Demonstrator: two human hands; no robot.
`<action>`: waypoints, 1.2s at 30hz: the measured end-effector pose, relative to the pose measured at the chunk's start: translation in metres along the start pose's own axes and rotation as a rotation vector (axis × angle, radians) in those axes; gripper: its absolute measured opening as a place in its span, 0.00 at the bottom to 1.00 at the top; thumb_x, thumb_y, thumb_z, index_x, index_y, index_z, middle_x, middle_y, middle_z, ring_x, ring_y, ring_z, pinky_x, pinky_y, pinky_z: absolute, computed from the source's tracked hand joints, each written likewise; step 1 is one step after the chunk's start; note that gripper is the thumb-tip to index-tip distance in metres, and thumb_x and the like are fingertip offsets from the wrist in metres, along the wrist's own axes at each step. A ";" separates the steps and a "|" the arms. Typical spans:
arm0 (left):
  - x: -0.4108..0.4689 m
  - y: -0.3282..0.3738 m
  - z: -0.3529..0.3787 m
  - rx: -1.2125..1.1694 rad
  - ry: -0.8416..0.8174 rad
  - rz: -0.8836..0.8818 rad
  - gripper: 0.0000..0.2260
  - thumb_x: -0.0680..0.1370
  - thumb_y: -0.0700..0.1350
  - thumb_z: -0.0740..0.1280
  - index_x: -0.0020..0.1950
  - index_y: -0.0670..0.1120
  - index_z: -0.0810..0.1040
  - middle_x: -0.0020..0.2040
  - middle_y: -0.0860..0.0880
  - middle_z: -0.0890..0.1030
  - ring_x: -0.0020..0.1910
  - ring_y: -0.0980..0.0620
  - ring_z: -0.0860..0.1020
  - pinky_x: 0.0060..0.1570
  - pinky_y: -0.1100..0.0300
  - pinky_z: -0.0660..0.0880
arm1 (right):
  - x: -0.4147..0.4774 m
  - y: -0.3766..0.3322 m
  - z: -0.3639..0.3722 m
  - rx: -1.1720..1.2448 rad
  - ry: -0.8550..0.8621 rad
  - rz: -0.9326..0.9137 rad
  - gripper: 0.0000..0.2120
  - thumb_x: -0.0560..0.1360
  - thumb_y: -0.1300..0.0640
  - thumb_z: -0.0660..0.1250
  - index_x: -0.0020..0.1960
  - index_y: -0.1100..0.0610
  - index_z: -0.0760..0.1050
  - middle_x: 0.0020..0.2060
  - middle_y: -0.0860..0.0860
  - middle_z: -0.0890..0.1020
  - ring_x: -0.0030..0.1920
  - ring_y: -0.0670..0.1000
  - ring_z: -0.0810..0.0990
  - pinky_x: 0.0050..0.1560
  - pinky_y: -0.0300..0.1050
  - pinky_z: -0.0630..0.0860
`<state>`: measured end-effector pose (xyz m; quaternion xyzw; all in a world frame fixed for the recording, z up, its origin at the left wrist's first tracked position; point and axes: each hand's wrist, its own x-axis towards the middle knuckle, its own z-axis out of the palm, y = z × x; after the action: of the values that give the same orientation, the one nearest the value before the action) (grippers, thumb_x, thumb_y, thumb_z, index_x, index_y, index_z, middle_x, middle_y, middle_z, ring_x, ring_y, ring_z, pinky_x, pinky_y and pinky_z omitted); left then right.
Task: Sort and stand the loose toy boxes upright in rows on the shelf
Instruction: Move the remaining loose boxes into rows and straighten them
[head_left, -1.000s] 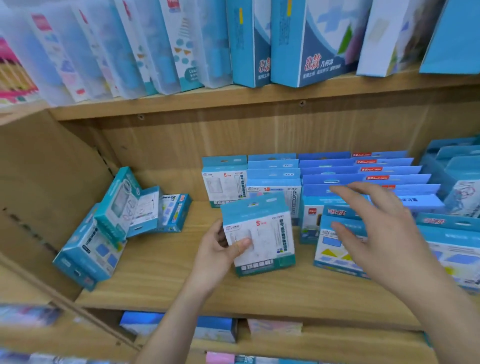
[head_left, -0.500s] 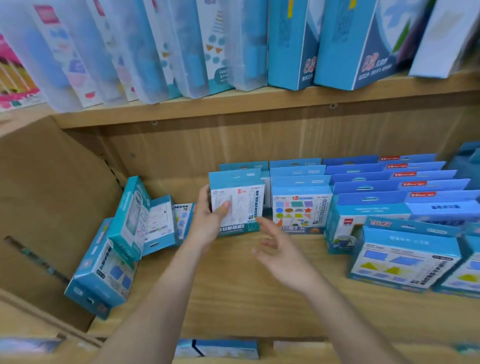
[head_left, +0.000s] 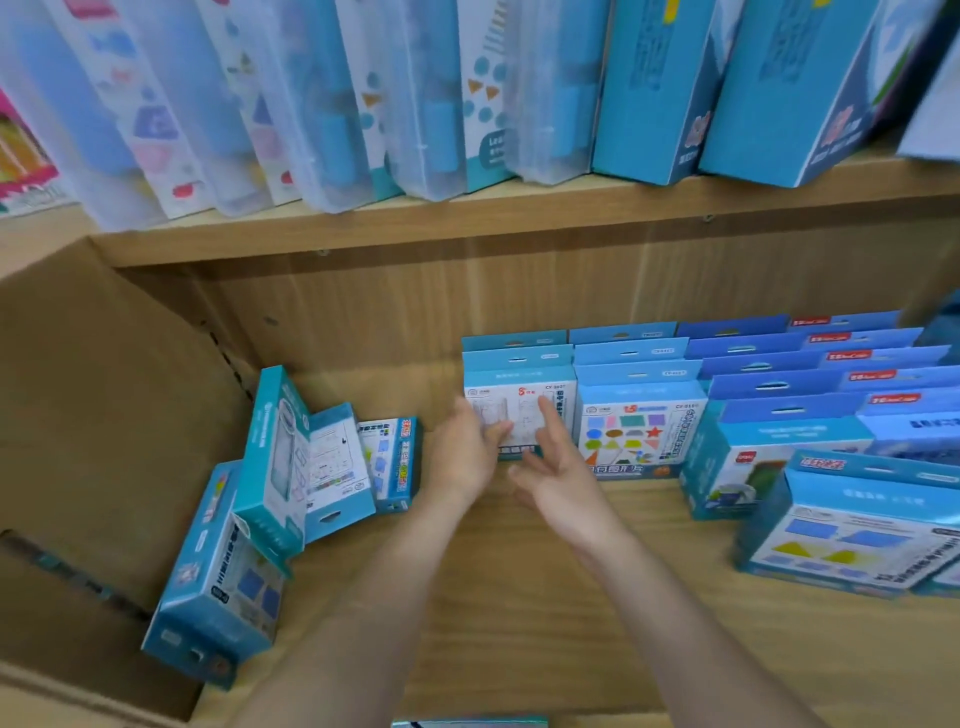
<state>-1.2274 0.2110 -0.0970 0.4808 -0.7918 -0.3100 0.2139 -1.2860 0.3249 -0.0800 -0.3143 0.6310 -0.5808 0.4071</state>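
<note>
Two of your hands meet at one white-fronted box (head_left: 519, 402), which stands upright at the front of the leftmost row on the shelf (head_left: 519, 597), its printed face toward you and its long axis vertical, hang tab up. Your left hand (head_left: 462, 452) presses thumb and fingers on the box's left edge; your right hand (head_left: 556, 478) is spread, one fingertip touching its face, gripping nothing. Just right stands a box with coloured shapes (head_left: 636, 436), heading its own row. Well left, four loose boxes (head_left: 291, 483) lean tilted against the side wall.
</note>
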 end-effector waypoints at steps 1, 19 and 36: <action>-0.003 0.004 -0.006 0.067 -0.024 0.006 0.13 0.77 0.49 0.67 0.55 0.44 0.68 0.55 0.42 0.81 0.54 0.41 0.79 0.49 0.53 0.75 | -0.001 0.001 0.000 -0.029 0.006 0.002 0.39 0.75 0.70 0.61 0.77 0.45 0.49 0.62 0.41 0.63 0.65 0.43 0.68 0.67 0.51 0.71; -0.109 -0.075 -0.146 0.834 0.279 -0.016 0.19 0.77 0.54 0.62 0.68 0.53 0.70 0.63 0.44 0.74 0.59 0.44 0.73 0.50 0.51 0.74 | -0.001 0.012 0.137 0.075 -0.188 0.222 0.18 0.77 0.61 0.65 0.62 0.43 0.69 0.49 0.53 0.83 0.38 0.50 0.83 0.38 0.41 0.79; -0.117 -0.077 -0.172 0.204 0.547 0.127 0.13 0.75 0.44 0.68 0.59 0.53 0.79 0.51 0.50 0.83 0.44 0.48 0.81 0.42 0.56 0.77 | -0.032 -0.106 0.048 -0.260 -0.356 -0.075 0.03 0.73 0.67 0.69 0.46 0.63 0.80 0.36 0.58 0.85 0.32 0.49 0.83 0.28 0.33 0.73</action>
<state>-1.0173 0.2397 -0.0322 0.5147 -0.7606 -0.0737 0.3887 -1.2368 0.3164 0.0296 -0.4849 0.6068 -0.4446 0.4462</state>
